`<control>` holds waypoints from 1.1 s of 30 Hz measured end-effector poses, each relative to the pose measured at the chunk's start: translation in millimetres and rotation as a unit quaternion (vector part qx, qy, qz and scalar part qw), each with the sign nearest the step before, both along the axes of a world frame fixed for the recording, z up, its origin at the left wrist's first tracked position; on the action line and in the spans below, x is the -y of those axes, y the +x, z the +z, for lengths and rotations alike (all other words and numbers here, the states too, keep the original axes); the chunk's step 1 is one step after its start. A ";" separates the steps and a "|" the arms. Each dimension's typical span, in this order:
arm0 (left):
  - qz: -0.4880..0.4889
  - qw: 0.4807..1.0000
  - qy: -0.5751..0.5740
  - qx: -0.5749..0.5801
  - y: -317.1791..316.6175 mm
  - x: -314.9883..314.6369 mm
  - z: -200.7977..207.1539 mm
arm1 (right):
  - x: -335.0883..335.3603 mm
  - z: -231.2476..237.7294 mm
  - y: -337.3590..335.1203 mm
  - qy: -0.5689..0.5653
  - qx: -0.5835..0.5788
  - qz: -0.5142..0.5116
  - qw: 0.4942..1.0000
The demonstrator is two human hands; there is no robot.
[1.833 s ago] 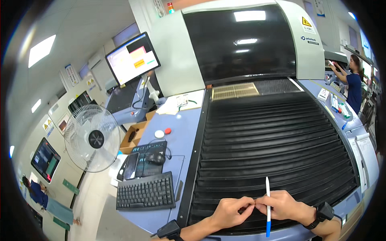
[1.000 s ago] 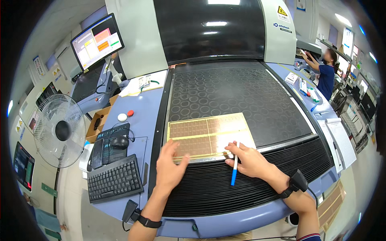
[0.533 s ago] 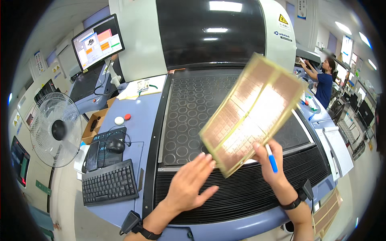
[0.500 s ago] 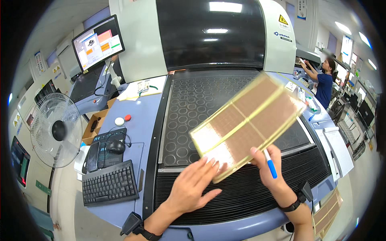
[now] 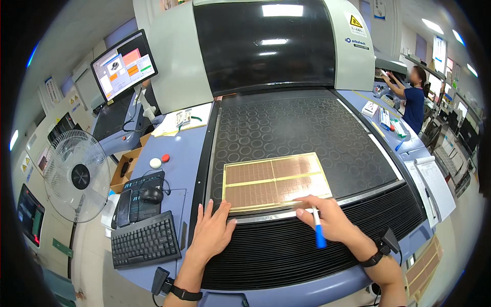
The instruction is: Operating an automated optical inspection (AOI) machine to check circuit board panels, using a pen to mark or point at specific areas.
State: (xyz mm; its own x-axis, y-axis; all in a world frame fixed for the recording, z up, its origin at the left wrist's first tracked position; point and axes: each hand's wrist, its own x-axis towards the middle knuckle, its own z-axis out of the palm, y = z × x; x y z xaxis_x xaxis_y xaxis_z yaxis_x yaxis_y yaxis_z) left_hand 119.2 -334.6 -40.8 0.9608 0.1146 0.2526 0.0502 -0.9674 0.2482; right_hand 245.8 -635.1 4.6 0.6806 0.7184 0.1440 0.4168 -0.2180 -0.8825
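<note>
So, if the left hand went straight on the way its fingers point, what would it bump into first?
Most likely the brown board: the left hand is right at its near left corner. Whether they touch is hard to tell from here.

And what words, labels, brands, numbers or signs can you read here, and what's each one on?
I'll place wording without copying it.
Pale machine housing: yellow triangular warning sign, dark lettering below.
Cabinets at left: yellow warning triangles; lettering too small.
Monitor: too small to read.
Keyboard: too small.
Notepad: too small.
Copper-coloured panel: no readable text.
</note>
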 end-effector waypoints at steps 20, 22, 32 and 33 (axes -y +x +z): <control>0.084 0.990 0.028 -0.107 -22.5 16.4 39.9 | -12.8 -24.2 -3.3 -0.189 0.309 0.036 0.931; 0.094 0.990 0.025 -0.098 -31.9 16.6 40.3 | -13.5 -22.0 -3.4 -0.183 0.293 0.037 0.938; 0.242 0.966 0.088 0.020 -162.8 -24.5 16.5 | -5.9 -35.3 4.9 -0.139 0.328 0.028 0.934; 0.231 0.970 0.075 0.013 -169.7 -29.3 11.1 | -6.1 -36.1 4.5 -0.127 0.337 0.036 0.932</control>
State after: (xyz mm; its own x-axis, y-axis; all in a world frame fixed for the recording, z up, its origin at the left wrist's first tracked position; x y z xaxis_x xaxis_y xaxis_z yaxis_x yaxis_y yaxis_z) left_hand -50.5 -305.3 -29.7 0.8084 0.4914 0.3240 0.4824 -0.8686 0.1137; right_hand 250.3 -629.0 -31.5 0.4460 0.8276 0.3407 0.8796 -0.3350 -0.3377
